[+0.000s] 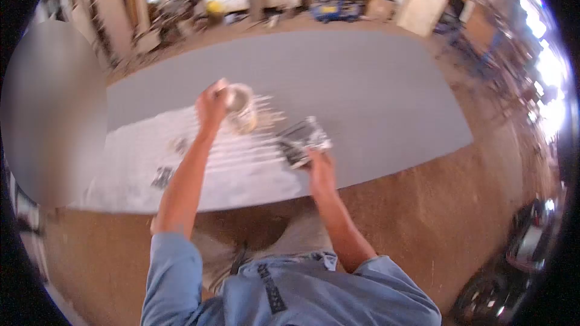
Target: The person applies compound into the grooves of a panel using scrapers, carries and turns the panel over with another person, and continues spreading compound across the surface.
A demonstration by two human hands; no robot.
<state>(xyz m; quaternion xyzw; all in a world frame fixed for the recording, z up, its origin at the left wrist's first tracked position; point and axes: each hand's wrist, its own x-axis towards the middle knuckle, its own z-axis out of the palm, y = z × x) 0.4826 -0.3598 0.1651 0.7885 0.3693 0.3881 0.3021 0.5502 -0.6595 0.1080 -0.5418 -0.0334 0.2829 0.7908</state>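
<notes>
My left hand (212,104) is closed on the rim or handle of a pale, smeared container (242,108), tilted over the sheet. To its right, my right hand (321,165) grips the lower edge of a flat, dark, white-smeared tool (304,142). Both are above a large grey sheet (374,84). White material (211,175) coats the sheet's left and near part, with streaks ending between the container and the tool. A small dark smeared piece (162,177) lies on the white area, left of my left forearm.
A blurred round shape (54,115) covers the far left. Boards (423,5) and clutter stand behind the sheet, with a blue object (329,11) among them. Brown floor (417,211) borders the near edge. A dark shiny object (513,265) is at lower right.
</notes>
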